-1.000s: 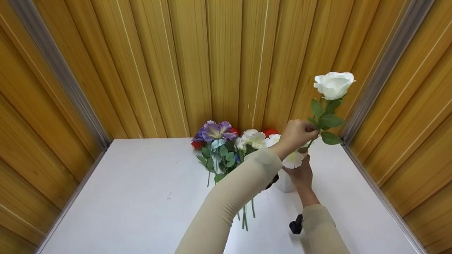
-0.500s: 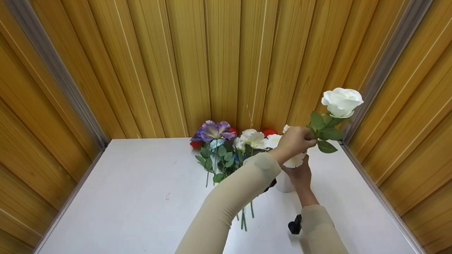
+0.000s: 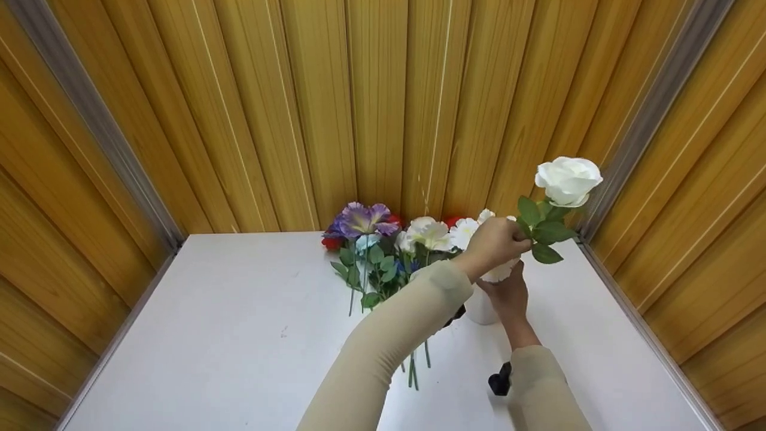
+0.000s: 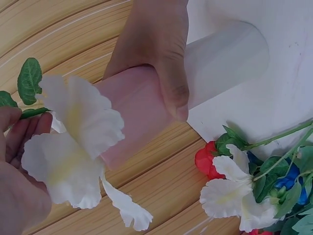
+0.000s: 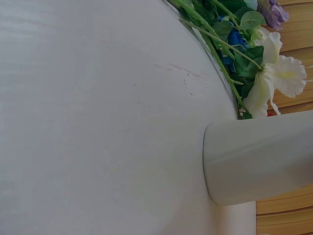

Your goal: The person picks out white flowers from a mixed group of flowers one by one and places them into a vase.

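A white rose [image 3: 568, 181] with green leaves leans to the right above the vase, its stem pinched between the thumb and fingers of my left hand [image 3: 497, 242]. In the left wrist view a short piece of the green stem [image 4: 33, 112] shows at those fingertips. My right hand [image 3: 510, 294] grips the tall vase [image 4: 222, 63], pink near its mouth and white lower down, with the thumb across its side. The vase stands upright on the table. A white, yellow-centred flower [image 4: 73, 142] sits at the mouth and hides the opening.
Left of the vase lies a heap of flowers: a purple one [image 3: 362, 220], white ones [image 3: 429, 233] and red ones, their stems pointing toward me. Wood-patterned walls [image 3: 383, 108] close in the back and sides of the white table [image 3: 239, 323].
The rose has come down and tilted further to the right, then swung slightly back left. My left hand has dropped a little with it. The right hand stays on the vase.
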Available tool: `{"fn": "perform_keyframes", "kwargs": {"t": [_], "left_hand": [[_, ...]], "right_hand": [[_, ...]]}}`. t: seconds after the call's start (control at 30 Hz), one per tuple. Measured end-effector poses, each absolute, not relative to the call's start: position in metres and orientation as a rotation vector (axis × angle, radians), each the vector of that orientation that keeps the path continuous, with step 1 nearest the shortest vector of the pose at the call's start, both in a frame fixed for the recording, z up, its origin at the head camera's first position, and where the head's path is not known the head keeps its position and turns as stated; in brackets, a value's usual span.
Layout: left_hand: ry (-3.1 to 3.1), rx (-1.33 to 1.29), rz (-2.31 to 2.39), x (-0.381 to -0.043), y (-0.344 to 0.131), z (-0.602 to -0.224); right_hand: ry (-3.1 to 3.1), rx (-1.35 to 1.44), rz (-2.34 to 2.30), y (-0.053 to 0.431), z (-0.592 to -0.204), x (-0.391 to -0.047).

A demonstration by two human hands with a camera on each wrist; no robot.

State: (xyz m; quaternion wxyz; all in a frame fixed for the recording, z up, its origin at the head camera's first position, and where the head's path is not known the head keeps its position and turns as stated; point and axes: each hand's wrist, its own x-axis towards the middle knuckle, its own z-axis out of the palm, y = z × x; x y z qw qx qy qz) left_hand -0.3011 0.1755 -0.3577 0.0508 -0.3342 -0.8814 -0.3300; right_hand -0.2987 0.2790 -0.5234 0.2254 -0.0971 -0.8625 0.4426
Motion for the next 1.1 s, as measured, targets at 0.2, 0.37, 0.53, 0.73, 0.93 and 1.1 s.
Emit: {"fn": "perform_keyframes", "kwargs": {"t": [0.2, 0.37, 0.53, 0.73, 0.93, 1.1], "left_hand": [[-2.702, -1.000, -0.897, -0.300, 0.175, -0.361], [-2.731, -0.997, -0.732, -0.299, 0.175, -0.363], [-2.754, -0.982, -0.584, -0.298, 0.176, -0.365], [-2.748, -0.989, -0.498, -0.298, 0.175, -0.366], [-2.688, -0.996, -0.398, -0.296, 0.175, -0.368], [-2.656, -0.967, -0.338, -0.295, 0.175, -0.371]], "right_hand": [[-2.370, -0.268, 1.246, 0.279, -0.524, -0.298], [-2.369, -0.270, 1.216, 0.279, -0.525, -0.298], [-2.344, -0.245, 1.214, 0.278, -0.525, -0.298], [-2.319, -0.240, 1.249, 0.277, -0.523, -0.297], [-2.364, -0.312, 1.260, 0.279, -0.522, -0.297], [-2.383, -0.291, 1.199, 0.279, -0.524, -0.298]]}}
